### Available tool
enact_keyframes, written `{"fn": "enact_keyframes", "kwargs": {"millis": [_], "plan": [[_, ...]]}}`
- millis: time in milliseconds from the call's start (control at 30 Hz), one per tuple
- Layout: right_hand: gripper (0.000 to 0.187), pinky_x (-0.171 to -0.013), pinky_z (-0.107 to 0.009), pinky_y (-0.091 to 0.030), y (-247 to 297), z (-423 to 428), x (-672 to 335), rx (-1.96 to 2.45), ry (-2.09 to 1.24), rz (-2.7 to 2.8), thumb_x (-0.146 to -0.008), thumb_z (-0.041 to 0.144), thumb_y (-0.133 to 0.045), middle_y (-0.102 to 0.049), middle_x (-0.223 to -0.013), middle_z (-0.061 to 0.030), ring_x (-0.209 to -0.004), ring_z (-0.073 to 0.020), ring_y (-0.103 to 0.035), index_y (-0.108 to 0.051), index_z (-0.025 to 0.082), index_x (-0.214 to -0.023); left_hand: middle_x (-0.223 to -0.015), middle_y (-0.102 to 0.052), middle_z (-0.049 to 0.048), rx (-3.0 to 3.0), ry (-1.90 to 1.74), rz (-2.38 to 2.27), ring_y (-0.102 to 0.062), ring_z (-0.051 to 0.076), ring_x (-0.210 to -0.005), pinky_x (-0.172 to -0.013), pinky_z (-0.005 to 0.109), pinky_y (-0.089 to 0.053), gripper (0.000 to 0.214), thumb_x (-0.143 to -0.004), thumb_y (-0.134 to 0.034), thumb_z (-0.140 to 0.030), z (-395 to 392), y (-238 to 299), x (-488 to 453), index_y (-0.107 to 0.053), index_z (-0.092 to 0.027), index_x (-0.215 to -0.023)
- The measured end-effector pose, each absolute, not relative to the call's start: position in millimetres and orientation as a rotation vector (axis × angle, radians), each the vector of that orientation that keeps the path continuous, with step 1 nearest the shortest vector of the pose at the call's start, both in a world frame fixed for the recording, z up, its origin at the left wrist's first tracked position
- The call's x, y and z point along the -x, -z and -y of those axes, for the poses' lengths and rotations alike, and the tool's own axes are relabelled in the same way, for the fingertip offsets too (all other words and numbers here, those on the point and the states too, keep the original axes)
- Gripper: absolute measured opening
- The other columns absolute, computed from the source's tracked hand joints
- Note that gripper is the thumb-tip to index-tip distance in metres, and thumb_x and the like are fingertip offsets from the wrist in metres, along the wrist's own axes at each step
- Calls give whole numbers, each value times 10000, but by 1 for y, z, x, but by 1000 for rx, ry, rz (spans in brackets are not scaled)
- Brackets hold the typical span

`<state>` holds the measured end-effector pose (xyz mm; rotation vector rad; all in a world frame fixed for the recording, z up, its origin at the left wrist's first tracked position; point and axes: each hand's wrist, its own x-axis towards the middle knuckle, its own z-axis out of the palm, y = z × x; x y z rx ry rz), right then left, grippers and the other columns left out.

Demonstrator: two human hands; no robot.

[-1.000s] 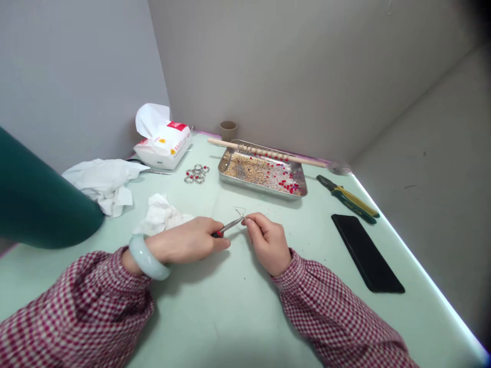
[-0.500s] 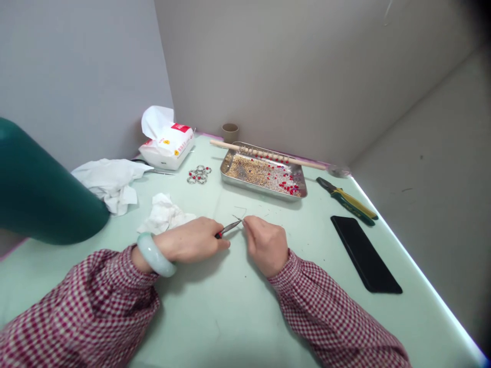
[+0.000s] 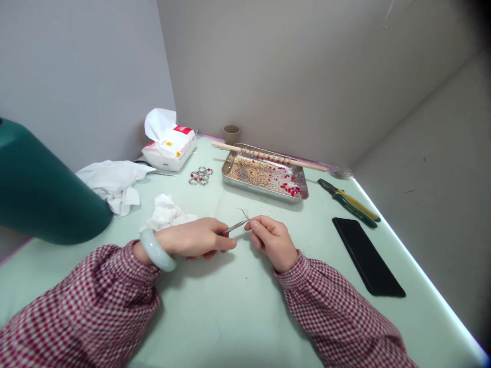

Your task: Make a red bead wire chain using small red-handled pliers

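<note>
My left hand (image 3: 195,239), with a pale green bangle (image 3: 153,250) on the wrist, is closed round small red-handled pliers (image 3: 233,227) whose thin jaws point right. The jaw tips meet a bent piece of fine wire (image 3: 243,213). My right hand (image 3: 272,240) pinches that wire between thumb and fingers just right of the pliers' tip. Both hands rest low over the pale green table (image 3: 238,306) near its middle.
A steel tray (image 3: 264,176) of gold and red beads lies behind the hands, a wooden stick (image 3: 268,155) with beads across it. Beaded rings (image 3: 200,175), a tissue pack (image 3: 169,145), crumpled tissues (image 3: 164,215), green-yellow pliers (image 3: 351,203), a black phone (image 3: 367,255), a dark green shape (image 3: 42,189) at left.
Both hands have shifted slightly right and up with the wire, and the wire's loop has been drawn tighter at the pliers' tip. The view has drifted a little.
</note>
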<state>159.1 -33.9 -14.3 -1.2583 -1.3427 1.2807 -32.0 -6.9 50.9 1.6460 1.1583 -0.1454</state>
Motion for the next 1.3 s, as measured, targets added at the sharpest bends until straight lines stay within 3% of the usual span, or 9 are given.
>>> {"fn": "enact_keyframes", "kwargs": {"millis": [400, 633, 767, 1033, 1300], "plan": [[254, -417, -215, -262, 15, 35, -159, 1260, -1227, 1370, -853, 374, -485, -404, -440, 71, -399, -82, -319, -598, 160, -774, -576, -527, 1, -1727, 121, -1219, -411, 125, -479, -475, 263, -304, 439, -804, -434, -603, 8, -54, 32, -519, -186, -696], [225, -581, -261, -373, 22, 38, -156, 1392, -603, 1779, -891, 270, -461, -560, -598, -9, -563, -136, -504, -632, 170, -784, -565, -547, 18, -1820, 158, -1245, -454, 147, -511, -503, 276, -318, 408, -814, -427, -549, 9, -53, 32, -502, -179, -660], [246, -589, -270, -360, 23, 37, -156, 1417, -462, 1862, -903, 256, -432, -563, -614, -21, -563, -139, -505, -629, 152, -799, -583, -557, 25, -1862, 141, -1280, -466, 150, -531, -507, 275, -308, 411, -809, -428, -542, 9, -55, 29, -508, -172, -649], [247, -428, -214, -269, 17, 34, -157, 1296, -1144, 1397, -856, 346, -477, -407, -447, 63, -411, -80, -330, -603, 150, -772, -604, -517, -1, -1789, 100, -1222, -426, 136, -543, -510, 265, -316, 417, -789, -447, -577, 3, -52, 29, -527, -177, -705], [274, -360, -183, -191, 13, 33, -165, 1174, -1433, 1247, -828, 395, -524, -413, -407, 78, -352, -43, -264, -615, 145, -762, -657, -476, -15, -1915, 42, -1124, -402, 126, -603, -544, 250, -310, 410, -814, -456, -567, 2, -53, 33, -484, -175, -697]]}}
